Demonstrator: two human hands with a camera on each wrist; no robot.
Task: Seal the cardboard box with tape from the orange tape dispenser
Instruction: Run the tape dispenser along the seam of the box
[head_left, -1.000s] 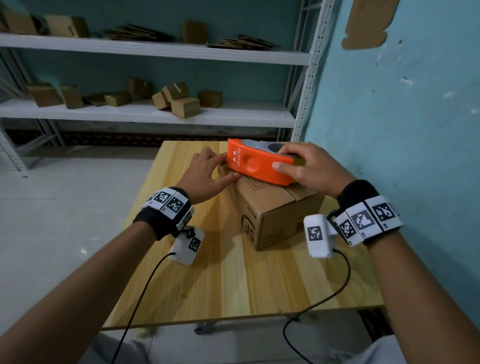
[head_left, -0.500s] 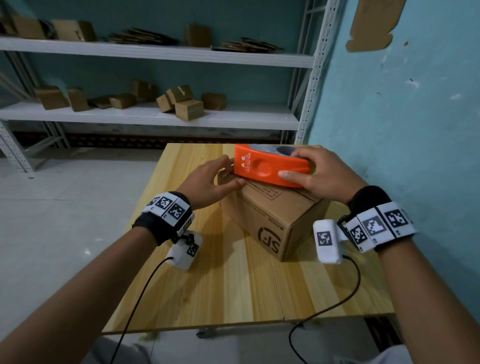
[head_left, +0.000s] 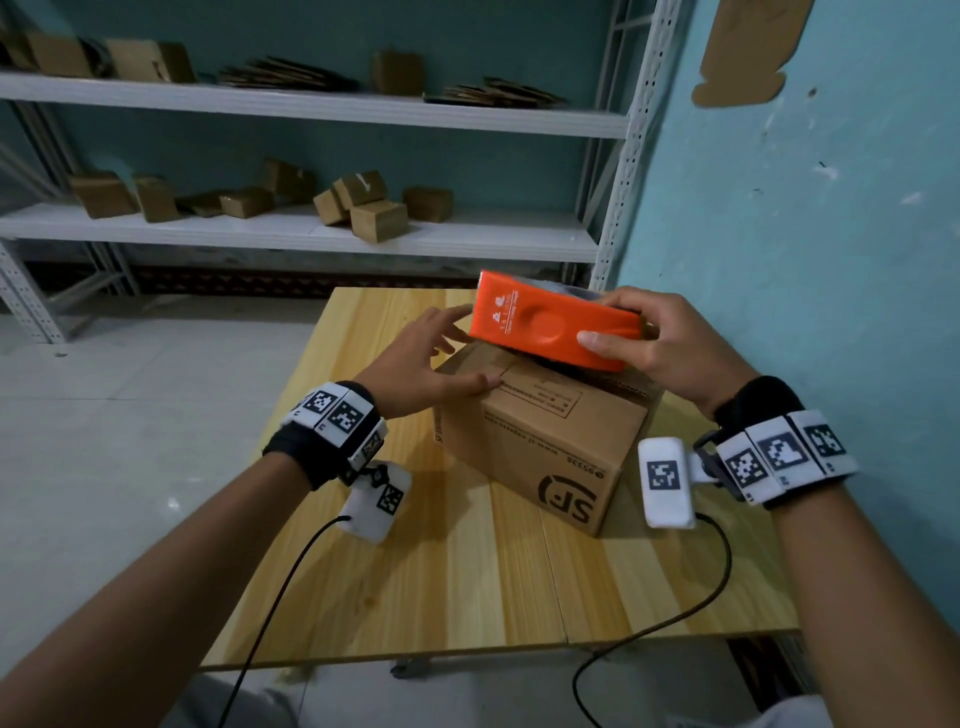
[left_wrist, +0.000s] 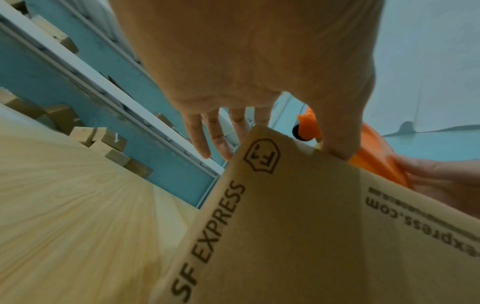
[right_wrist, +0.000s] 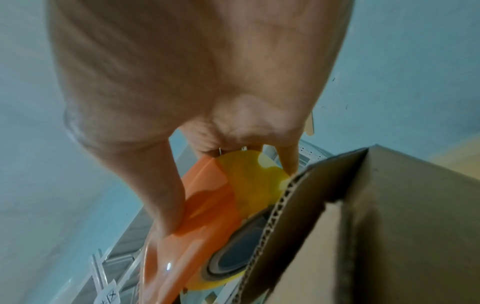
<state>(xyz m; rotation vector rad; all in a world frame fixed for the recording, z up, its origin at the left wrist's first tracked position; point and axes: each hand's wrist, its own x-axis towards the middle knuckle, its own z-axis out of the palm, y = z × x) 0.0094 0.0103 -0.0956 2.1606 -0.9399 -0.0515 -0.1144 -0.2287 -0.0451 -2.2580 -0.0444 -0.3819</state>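
Observation:
A brown cardboard box (head_left: 540, 441) printed "SF" stands on the wooden table (head_left: 467, 597). My right hand (head_left: 654, 343) grips the orange tape dispenser (head_left: 550, 330) and holds it tilted on the box's top at the far side. My left hand (head_left: 431, 358) rests on the box's left top edge with straight fingers and the thumb pressing the top flap. In the left wrist view the left hand (left_wrist: 246, 92) lies over the box (left_wrist: 311, 226), with the dispenser (left_wrist: 369, 160) behind. The right wrist view shows my right hand (right_wrist: 221, 133) on the dispenser (right_wrist: 205, 216) with its yellowish tape roll beside a box flap (right_wrist: 298, 226).
White metal shelves (head_left: 311, 234) behind the table hold several small cardboard boxes and flattened cartons. A teal wall (head_left: 805, 234) runs close along the table's right side. Cables from the wrist cameras hang over the table's near edge.
The box has turned and slid toward me, so its "SF" corner now faces me. Both hands and the dispenser stayed on it, moving with it.

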